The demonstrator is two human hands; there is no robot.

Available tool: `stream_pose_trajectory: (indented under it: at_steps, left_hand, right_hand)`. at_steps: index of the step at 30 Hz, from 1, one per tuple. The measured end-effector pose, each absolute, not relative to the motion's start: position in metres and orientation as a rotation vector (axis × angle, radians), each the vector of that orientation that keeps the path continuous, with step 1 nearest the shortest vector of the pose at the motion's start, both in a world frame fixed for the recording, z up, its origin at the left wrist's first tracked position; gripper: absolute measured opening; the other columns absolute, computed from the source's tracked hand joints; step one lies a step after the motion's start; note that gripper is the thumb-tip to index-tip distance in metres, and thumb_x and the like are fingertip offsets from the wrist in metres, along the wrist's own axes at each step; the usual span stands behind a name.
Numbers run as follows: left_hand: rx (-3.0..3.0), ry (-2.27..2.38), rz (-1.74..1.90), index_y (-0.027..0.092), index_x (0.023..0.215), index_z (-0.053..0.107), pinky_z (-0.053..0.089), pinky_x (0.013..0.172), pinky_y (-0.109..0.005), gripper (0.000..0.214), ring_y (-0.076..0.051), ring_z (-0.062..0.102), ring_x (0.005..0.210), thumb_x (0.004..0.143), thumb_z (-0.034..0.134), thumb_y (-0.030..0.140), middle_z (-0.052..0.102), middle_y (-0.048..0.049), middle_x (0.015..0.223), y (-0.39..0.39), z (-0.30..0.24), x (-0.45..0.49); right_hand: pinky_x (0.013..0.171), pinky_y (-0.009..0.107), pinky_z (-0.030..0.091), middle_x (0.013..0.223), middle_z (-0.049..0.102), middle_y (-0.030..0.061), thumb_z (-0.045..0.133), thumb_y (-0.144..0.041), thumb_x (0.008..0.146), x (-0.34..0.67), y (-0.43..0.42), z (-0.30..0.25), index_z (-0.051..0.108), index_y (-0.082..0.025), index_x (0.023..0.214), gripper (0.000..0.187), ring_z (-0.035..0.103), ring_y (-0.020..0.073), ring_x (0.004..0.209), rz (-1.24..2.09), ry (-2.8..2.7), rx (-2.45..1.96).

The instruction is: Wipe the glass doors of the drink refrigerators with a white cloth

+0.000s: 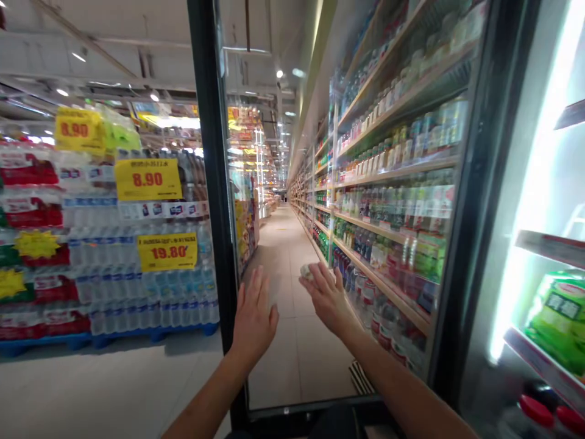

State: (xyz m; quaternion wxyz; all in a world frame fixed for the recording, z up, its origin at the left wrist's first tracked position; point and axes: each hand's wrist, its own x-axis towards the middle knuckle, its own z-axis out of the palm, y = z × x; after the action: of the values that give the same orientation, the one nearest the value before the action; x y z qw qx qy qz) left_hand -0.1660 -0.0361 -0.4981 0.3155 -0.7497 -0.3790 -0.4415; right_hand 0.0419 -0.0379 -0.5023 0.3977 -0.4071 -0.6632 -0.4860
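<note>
A glass door (pixel 278 360) in a black frame (pixel 212 183) stands swung out before me. My left hand (pixel 255 314) is raised at the glass near its left edge, fingers stretched out, holding nothing. To its right, my right hand (pixel 329 300) is at the pane with its fingers over a small whitish crumpled cloth (pixel 306 272). Only a bit of the cloth shows past the fingertips, so whether it is cloth or paper is hard to tell. Drink shelves (pixel 388 171) and a long aisle appear in or through the glass.
On the left, stacked water bottle packs (pixel 150 305) stand on blue pallets (pixel 155 333) with yellow price signs (pixel 148 179). At right, a lit cooler holds a green bag (pixel 560 317) on a shelf and red-capped containers (pixel 535 411) below. Pale floor (pixel 114 390) runs beside the door.
</note>
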Motion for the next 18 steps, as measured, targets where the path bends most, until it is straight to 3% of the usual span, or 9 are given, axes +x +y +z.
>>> stream_pose_trajectory:
  at_steps: [3,8,14,18]
  left_hand:
    - [-1.989,-0.987,-1.135,0.01,0.138,0.025,0.03,0.106,-0.047,0.062,-0.026,0.028,0.135,0.079,0.042,0.013,0.034,-0.0181,0.143,-0.032,-0.499,-0.157]
    - [-1.991,-1.018,-1.111,0.009,0.138,0.026,0.029,0.106,-0.049,0.063,-0.027,0.027,0.135,0.078,0.043,0.014,0.032,-0.0179,0.144,-0.029,-0.502,-0.145]
    - [-2.007,-1.013,-1.067,0.009,0.139,0.025,0.028,0.107,-0.049,0.064,-0.026,0.028,0.135,0.077,0.042,0.012,0.032,-0.0161,0.145,-0.032,-0.502,-0.146]
    - [-2.004,-0.983,-1.041,0.009,0.137,0.03,0.026,0.108,-0.048,0.062,-0.026,0.027,0.135,0.076,0.041,0.011,0.033,-0.0154,0.144,-0.032,-0.502,-0.143]
  right_hand:
    - [0.112,0.046,0.011,0.131,0.053,0.0017,0.05,-0.014,0.085,0.048,-0.04,-0.51,0.057,-0.032,0.117,0.038,0.027,0.0183,0.135,-1.258,-1.763,-0.99]
    - [0.11,0.05,0.014,0.139,0.044,0.0075,0.047,-0.007,0.082,0.054,-0.029,-0.48,0.054,-0.028,0.122,0.045,0.022,0.0221,0.137,-1.225,-1.437,-1.105]
    - [0.111,0.048,0.014,0.134,0.049,0.0042,0.049,-0.008,0.082,0.062,-0.041,-0.519,0.056,-0.031,0.119,0.043,0.025,0.0209,0.136,-1.21,-1.703,-1.068]
    - [0.111,0.049,0.015,0.139,0.043,0.0062,0.048,-0.008,0.082,0.075,-0.037,-0.5,0.055,-0.029,0.12,0.044,0.024,0.0223,0.137,-1.25,-1.53,-1.145]
